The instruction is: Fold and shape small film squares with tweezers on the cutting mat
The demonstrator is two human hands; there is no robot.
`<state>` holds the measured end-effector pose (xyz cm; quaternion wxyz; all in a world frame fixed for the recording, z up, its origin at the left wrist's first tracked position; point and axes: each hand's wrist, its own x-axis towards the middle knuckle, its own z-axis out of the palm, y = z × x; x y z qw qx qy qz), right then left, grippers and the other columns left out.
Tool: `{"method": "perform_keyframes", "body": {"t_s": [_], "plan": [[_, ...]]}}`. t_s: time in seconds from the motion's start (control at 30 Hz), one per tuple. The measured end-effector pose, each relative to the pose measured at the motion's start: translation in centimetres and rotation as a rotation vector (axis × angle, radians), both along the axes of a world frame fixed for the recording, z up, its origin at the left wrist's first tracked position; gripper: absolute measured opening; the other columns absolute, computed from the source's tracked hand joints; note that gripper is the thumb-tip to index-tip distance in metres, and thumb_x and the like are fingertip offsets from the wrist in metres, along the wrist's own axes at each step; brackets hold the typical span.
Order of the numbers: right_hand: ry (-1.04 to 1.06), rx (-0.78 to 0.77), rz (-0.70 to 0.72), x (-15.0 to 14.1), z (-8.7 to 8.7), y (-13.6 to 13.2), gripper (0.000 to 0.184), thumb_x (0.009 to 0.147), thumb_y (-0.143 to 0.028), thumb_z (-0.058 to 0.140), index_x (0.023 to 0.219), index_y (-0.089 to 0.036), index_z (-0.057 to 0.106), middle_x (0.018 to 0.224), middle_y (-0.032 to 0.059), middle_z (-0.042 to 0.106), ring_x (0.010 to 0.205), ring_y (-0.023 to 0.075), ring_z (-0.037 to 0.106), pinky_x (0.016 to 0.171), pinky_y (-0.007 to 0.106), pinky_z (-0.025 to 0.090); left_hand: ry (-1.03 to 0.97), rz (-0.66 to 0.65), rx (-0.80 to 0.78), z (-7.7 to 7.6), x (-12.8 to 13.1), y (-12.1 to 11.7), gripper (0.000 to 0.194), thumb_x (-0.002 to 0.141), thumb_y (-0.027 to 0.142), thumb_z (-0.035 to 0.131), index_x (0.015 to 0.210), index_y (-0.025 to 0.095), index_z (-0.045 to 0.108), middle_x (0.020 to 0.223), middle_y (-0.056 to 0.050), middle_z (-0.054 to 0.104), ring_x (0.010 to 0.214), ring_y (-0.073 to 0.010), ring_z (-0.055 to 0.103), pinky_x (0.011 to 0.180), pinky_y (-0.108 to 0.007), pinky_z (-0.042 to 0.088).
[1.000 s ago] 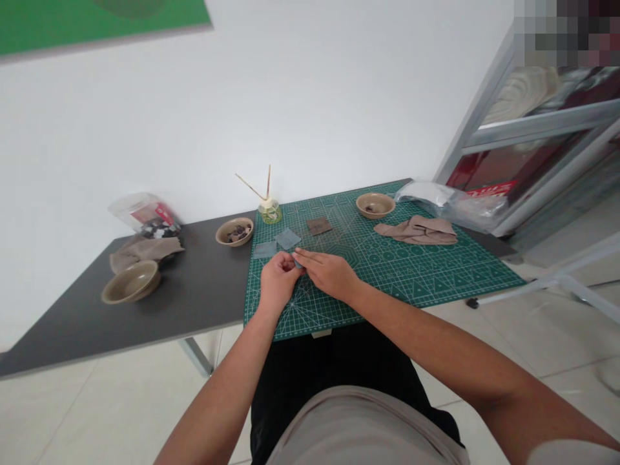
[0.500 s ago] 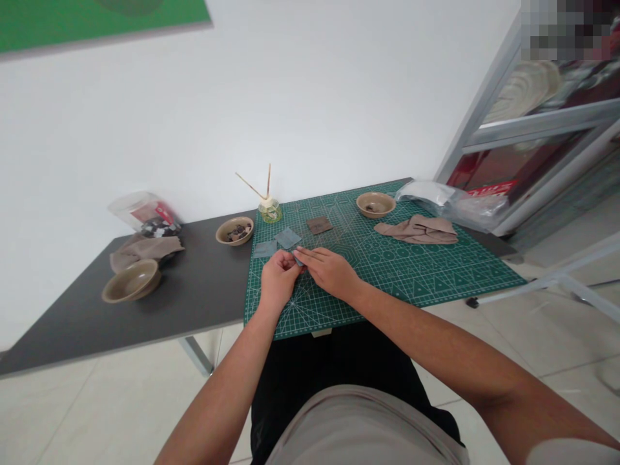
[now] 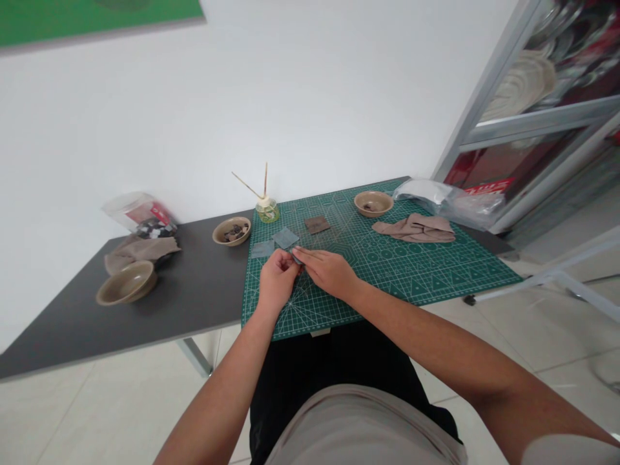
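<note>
Over the green cutting mat [image 3: 416, 278], my left hand [image 3: 278, 276] and my right hand [image 3: 329, 270] meet at the fingertips. Between them is a small blue-grey piece [image 3: 297, 259], mostly covered by fingers. My left thumb and fingers pinch at it, while my right fingers lie stretched together across its top. Just beyond them, two blue-grey squares [image 3: 285, 237] lie on the mat, one partly beside the other. A brown square [image 3: 316, 224] with a dark mark lies farther back.
A bowl of dark and tan bits [image 3: 232, 231] stands left of a reed diffuser [image 3: 267, 210]. Another bowl [image 3: 373, 203] and a brown cloth [image 3: 419, 228] are on the right, near a plastic bag [image 3: 450, 203]. At far left are a bowl [image 3: 126, 284], a cloth [image 3: 140, 252] and a clear bag [image 3: 145, 213].
The whole view has shifted slightly. My hands stay together at the same spot on the mat, with the blue-grey piece now less visible between the fingers.
</note>
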<state>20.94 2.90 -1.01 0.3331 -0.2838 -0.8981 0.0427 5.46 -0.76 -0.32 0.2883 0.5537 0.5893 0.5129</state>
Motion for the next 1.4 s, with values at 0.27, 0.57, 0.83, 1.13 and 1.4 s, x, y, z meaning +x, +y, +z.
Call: {"method": "perform_keyframes", "body": {"t_s": [0.27,0.57,0.83,1.13,1.4], "plan": [[-0.031,-0.062,-0.056,-0.03,-0.02,-0.08,0.043,0.093,-0.010,0.046,0.134,-0.012,0.057,0.130,0.0114,0.065,0.111,0.0211,0.068,0.093,0.036,0.057,-0.028,-0.015,-0.036,0.17,0.12,-0.11,0.010,0.078,0.023,0.059,0.075,0.021,0.050,0.064,0.004,0.064,0.061,-0.0129,0.059,0.063,-0.025,0.043],[-0.028,0.017,-0.022,-0.06,-0.04,-0.19,0.045,0.093,-0.008,0.046,0.135,-0.017,0.056,0.135,0.0097,0.062,0.121,0.0187,0.062,0.101,0.033,0.052,-0.043,-0.015,-0.047,0.20,0.18,-0.24,0.007,0.077,0.020,0.058,0.072,0.021,0.053,0.057,0.005,0.061,0.053,-0.0115,0.057,0.056,-0.023,0.043],[-0.083,-0.039,-0.096,-0.20,-0.29,-0.19,0.043,0.094,-0.014,0.047,0.136,-0.008,0.053,0.124,0.0142,0.068,0.102,0.0219,0.071,0.086,0.034,0.059,-0.148,-0.005,-0.022,-0.11,0.13,-0.14,0.017,0.077,0.030,0.065,0.074,0.022,0.051,0.059,0.004,0.063,0.054,-0.0131,0.061,0.057,-0.025,0.046],[-0.049,0.019,-0.111,-0.08,-0.32,-0.33,0.041,0.092,-0.012,0.050,0.133,-0.012,0.057,0.124,0.0130,0.069,0.105,0.0208,0.070,0.089,0.032,0.059,-0.123,0.034,-0.028,0.54,0.34,-0.62,0.011,0.077,0.026,0.064,0.074,0.021,0.055,0.061,0.003,0.065,0.055,-0.0125,0.060,0.057,-0.024,0.045],[-0.032,0.056,-0.039,-0.07,-0.01,-0.49,0.043,0.093,-0.011,0.046,0.134,-0.016,0.058,0.133,0.0115,0.063,0.118,0.0205,0.064,0.097,0.034,0.055,0.014,0.056,-0.022,0.50,0.29,-0.68,0.010,0.077,0.022,0.061,0.069,0.020,0.056,0.059,0.004,0.063,0.056,-0.0117,0.057,0.058,-0.024,0.043]]}}
